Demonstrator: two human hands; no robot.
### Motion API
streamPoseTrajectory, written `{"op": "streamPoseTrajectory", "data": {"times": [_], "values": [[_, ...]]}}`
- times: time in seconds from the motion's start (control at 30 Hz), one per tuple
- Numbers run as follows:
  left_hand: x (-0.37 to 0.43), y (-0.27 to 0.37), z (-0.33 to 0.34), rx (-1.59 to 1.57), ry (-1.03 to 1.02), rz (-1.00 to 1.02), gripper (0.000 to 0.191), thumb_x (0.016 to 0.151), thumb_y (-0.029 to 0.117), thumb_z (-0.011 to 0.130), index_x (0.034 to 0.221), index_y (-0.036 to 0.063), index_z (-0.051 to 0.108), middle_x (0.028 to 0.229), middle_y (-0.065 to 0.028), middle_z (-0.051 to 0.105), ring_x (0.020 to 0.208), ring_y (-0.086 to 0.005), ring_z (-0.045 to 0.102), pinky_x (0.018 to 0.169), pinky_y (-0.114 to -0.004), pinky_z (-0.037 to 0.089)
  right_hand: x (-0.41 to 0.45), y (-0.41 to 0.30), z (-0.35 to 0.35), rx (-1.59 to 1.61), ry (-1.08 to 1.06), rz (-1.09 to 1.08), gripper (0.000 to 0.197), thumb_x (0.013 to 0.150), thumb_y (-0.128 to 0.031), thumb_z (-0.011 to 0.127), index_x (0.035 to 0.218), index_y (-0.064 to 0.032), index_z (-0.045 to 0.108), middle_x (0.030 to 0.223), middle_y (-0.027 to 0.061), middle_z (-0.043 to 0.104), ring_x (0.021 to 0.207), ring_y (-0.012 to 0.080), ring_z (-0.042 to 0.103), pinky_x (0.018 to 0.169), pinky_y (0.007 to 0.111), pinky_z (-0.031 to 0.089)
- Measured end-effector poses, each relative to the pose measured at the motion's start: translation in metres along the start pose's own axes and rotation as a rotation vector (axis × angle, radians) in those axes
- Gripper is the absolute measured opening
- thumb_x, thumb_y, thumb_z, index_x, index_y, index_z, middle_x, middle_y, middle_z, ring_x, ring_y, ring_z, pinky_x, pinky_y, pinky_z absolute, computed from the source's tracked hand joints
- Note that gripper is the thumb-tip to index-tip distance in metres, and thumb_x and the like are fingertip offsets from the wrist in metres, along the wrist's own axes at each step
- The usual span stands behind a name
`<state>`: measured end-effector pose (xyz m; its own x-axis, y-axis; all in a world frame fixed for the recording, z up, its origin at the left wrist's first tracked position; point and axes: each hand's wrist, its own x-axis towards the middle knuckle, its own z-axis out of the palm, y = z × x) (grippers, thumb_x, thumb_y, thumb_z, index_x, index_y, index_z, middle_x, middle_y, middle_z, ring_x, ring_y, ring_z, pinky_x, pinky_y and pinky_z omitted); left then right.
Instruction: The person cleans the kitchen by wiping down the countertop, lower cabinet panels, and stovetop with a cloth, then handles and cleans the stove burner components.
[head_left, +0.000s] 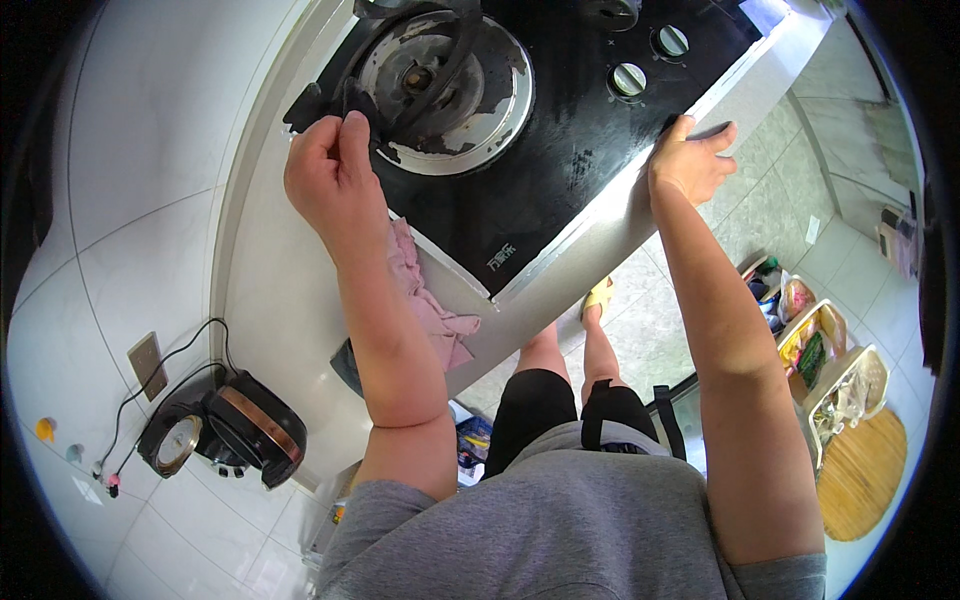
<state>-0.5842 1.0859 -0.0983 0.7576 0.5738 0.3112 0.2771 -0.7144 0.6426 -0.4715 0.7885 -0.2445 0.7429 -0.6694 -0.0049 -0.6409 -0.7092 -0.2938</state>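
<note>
My left hand (334, 184) is closed on a leg of a black metal pan support (459, 52). The support sits tilted over a gas burner (417, 78), blurred in places. Below it, a round metal drip pan (491, 124) has worn, dark-stained patches. Both belong to a black glass gas hob (555, 180) set into the worktop. My right hand (691, 161) rests on the hob's front edge and the worktop edge, fingers spread, holding nothing. Two silver control knobs, a nearer one (628, 79) and a farther one (673, 40), lie beyond it.
A crumpled pink cloth (431, 315) lies under my left forearm. A black appliance (255, 427) with cords stands by the tiled wall near a socket (148, 366). Baskets of goods (844, 371) and a round wooden board (862, 480) are at right.
</note>
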Motion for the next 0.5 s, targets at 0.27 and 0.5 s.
{"op": "streamPoseTrajectory", "data": {"times": [0.27, 0.5], "values": [[0.001, -0.001, -0.005, -0.019, -0.017, -0.046, 0.033, 0.094, 0.017, 0.069, 0.073, -0.0017, 0.053, 0.065, -0.0047, 0.049, 0.061, -0.0177, 0.044, 0.057, -0.035, 0.035, 0.000, -0.001, 0.000, -0.006, -0.005, 0.018, 0.081, 0.090, -0.058, 0.057, 0.154, -0.0171, 0.030, 0.126, 0.0259, 0.048, 0.113, 0.0413, 0.057, 0.093, 0.051, 0.050], [0.014, -0.003, -0.026, -0.126, -0.011, -0.113, 0.037, 0.095, 0.018, 0.067, 0.066, 0.0026, 0.050, 0.060, 0.0030, 0.043, 0.059, -0.0068, 0.037, 0.055, -0.028, 0.028, -0.001, -0.003, 0.001, 0.015, -0.002, 0.023, 0.079, 0.090, -0.058, 0.056, 0.154, -0.0173, 0.032, 0.126, 0.0257, 0.049, 0.113, 0.0416, 0.058, 0.093, 0.052, 0.050]]}}
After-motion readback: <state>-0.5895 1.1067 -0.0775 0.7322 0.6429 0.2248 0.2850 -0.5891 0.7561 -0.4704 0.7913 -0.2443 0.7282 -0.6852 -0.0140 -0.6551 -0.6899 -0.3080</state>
